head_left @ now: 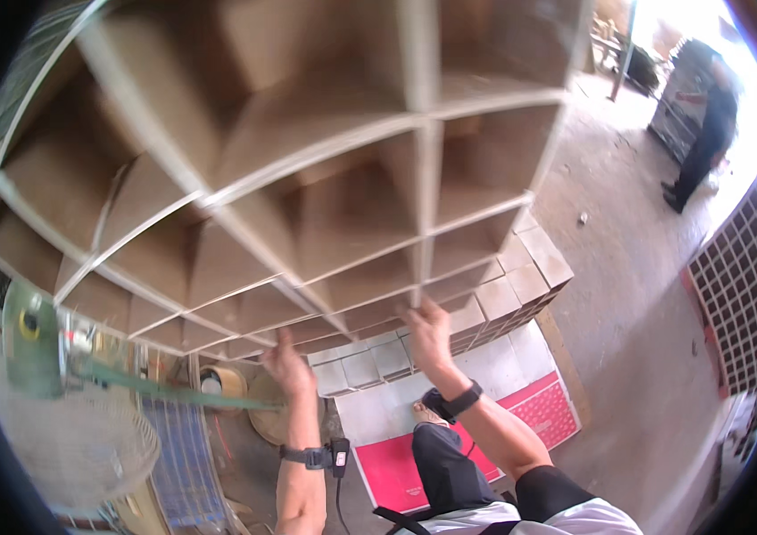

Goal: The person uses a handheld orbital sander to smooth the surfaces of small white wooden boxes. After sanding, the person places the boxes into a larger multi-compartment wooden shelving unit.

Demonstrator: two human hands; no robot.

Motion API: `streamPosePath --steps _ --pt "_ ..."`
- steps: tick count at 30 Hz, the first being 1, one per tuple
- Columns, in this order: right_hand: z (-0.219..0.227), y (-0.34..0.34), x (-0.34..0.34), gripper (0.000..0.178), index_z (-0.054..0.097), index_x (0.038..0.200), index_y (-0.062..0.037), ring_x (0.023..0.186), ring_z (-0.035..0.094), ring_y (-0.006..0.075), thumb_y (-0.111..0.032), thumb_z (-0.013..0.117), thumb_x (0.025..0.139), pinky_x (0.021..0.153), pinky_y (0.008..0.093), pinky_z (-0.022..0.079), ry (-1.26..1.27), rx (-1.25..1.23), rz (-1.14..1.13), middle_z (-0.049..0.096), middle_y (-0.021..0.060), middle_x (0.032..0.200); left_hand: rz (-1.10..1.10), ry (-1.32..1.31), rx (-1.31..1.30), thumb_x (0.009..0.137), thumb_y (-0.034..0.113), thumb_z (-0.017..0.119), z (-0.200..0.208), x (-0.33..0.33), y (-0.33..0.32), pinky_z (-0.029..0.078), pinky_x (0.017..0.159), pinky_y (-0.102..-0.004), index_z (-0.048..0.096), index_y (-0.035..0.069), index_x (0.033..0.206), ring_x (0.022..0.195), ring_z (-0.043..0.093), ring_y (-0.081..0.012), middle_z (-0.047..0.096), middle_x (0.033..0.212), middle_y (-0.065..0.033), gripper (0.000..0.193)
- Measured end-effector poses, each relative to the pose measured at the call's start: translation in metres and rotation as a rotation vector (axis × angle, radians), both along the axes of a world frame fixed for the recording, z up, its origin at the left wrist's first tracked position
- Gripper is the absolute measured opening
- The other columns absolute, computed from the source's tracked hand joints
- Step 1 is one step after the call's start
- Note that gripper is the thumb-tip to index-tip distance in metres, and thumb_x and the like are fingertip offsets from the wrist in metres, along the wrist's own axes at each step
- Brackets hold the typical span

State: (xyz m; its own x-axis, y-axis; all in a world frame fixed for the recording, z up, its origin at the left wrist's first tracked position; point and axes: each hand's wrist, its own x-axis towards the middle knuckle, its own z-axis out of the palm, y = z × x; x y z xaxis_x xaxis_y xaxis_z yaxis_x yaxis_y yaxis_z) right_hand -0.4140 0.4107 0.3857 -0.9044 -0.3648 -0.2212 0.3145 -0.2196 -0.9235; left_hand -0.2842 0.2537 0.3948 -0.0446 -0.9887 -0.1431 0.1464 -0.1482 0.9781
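Observation:
A large grid of open, box-like compartments [316, 160], brown inside with pale edges, fills the upper part of the head view, tilted and partly blurred. My left hand [291, 364] is closed on its near lower edge. Further right along that same edge, my right hand [430, 334] grips too, its fingertips partly hidden behind the rim. Below and beyond the grid lies a second layer of pale-topped blocks [521, 275] with a brown gridded side. I cannot tell whether the two touch.
A pink and white sheet [387, 468] lies by my feet. To the left stand a caged fan [84, 450] and a green machine [32, 343]. Another gridded stack [744, 290] stands at the right. A person in dark clothes [704, 134] is further off beside a wrapped load.

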Motion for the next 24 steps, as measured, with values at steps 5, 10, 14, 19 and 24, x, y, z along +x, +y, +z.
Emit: streamPosePath --steps 5,10,14,19,24 --pt "-0.041 -0.048 -0.003 0.050 0.048 0.138 0.0039 0.096 0.056 0.0079 -0.002 0.058 0.090 0.086 0.0207 0.044 0.062 -0.032 0.112 0.065 0.0048 0.111 -0.053 0.078 -0.099 0.090 0.015 0.070 -0.035 0.013 -0.046 0.048 0.085 -0.0343 0.055 -0.001 0.111 0.096 0.060 -0.0194 0.063 0.110 -0.0106 0.030" --pt "-0.027 -0.074 -0.009 0.048 0.052 0.135 -0.0016 0.086 0.056 0.0080 -0.003 0.058 0.088 0.080 0.0237 0.046 0.129 0.019 0.129 0.068 0.0083 0.095 -0.044 0.035 -0.129 0.091 0.016 0.068 -0.039 0.017 -0.077 0.045 0.093 -0.0361 0.053 -0.001 0.126 0.106 0.058 -0.0203 0.061 0.121 -0.0101 0.042" --pt "-0.037 -0.071 -0.009 0.054 0.051 0.137 -0.0074 0.084 0.067 0.0218 -0.009 0.059 0.084 0.080 0.0318 0.050 0.147 0.075 0.158 0.068 0.0228 0.094 -0.101 0.037 -0.136 0.091 0.017 0.067 -0.060 0.029 -0.084 0.044 0.093 -0.0354 0.053 -0.001 0.126 0.108 0.057 -0.0201 0.060 0.123 -0.0098 0.041" --pt "-0.060 -0.060 -0.007 0.052 0.053 0.136 -0.0060 0.080 0.064 0.0160 -0.006 0.059 0.084 0.079 0.0290 0.049 0.123 0.022 0.126 0.069 0.0202 0.092 -0.020 -0.012 -0.042 0.093 0.015 0.065 -0.064 0.022 -0.059 0.044 0.089 -0.0334 0.054 -0.001 0.120 0.103 0.058 -0.0192 0.062 0.118 -0.0094 0.033" --pt "-0.063 -0.060 -0.018 0.047 0.055 0.133 -0.0042 0.088 0.064 0.0159 -0.007 0.060 0.087 0.082 0.0287 0.049 0.019 0.064 0.162 0.070 0.0186 0.102 -0.023 -0.039 -0.006 0.093 0.012 0.064 -0.079 0.016 -0.065 0.044 0.089 -0.0324 0.055 0.000 0.118 0.102 0.058 -0.0182 0.063 0.115 -0.0082 0.029"
